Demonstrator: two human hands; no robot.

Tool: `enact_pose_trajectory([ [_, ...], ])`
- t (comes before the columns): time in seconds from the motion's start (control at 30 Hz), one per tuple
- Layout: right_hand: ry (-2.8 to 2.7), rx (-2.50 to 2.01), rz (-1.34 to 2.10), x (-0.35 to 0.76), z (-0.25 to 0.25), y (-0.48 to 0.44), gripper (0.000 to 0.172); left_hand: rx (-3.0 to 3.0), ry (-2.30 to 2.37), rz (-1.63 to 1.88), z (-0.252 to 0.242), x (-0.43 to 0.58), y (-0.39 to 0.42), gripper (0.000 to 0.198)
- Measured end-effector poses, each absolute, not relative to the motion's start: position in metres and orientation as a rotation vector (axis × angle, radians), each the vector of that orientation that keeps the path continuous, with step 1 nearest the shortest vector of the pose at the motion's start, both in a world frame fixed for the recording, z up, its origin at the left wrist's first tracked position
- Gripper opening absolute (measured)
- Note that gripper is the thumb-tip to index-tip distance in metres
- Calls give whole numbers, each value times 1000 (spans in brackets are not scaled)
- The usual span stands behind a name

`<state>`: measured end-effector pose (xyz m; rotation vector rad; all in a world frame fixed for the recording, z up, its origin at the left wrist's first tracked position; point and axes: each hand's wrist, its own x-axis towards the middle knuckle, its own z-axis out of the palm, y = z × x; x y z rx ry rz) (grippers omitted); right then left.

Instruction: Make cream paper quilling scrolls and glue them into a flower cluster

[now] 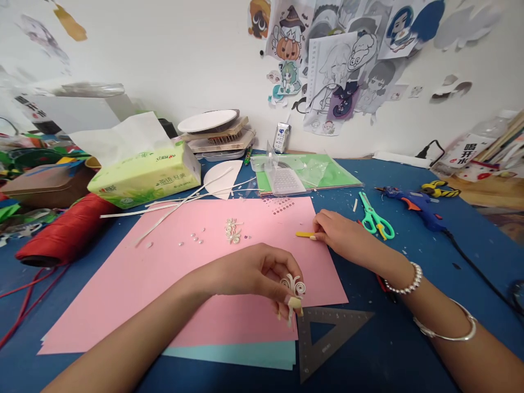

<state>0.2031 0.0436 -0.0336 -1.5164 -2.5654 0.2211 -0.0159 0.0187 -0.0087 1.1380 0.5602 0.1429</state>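
Note:
My left hand pinches a small white ornament of curled strips above the pink paper's right part. My right hand is closed on one end of a short, flat yellow stick, low over the right edge of the pink paper. A second piece with white curls lies on the paper, left of the stick. Loose white pearl beads are scattered farther left. A sheet of tiny gems lies at the paper's far edge.
Green-handled scissors and a blue glue gun with its cord lie right. A metal triangle ruler is in front. White strips, a tissue box and a red thread spool stand or lie left.

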Motion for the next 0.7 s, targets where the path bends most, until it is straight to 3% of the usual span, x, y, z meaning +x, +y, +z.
enact_pose_trajectory([
  [0.4, -2493, -1503, 151, 190, -25, 31, 4, 1094, 452, -78, -26, -9, 9, 12],
  [0.5, -2337, -1451, 169, 187, -19, 27, 6, 1074, 486, 41, -22, -9, 10, 10],
  [0.63, -1995, -1320, 254, 187, -8, 21, 34, 1066, 603, 353, -13, -8, 17, 8],
  [0.7, -1831, -1293, 367, 189, -4, 20, 27, 1071, 651, 445, -10, -8, 19, 8],
])
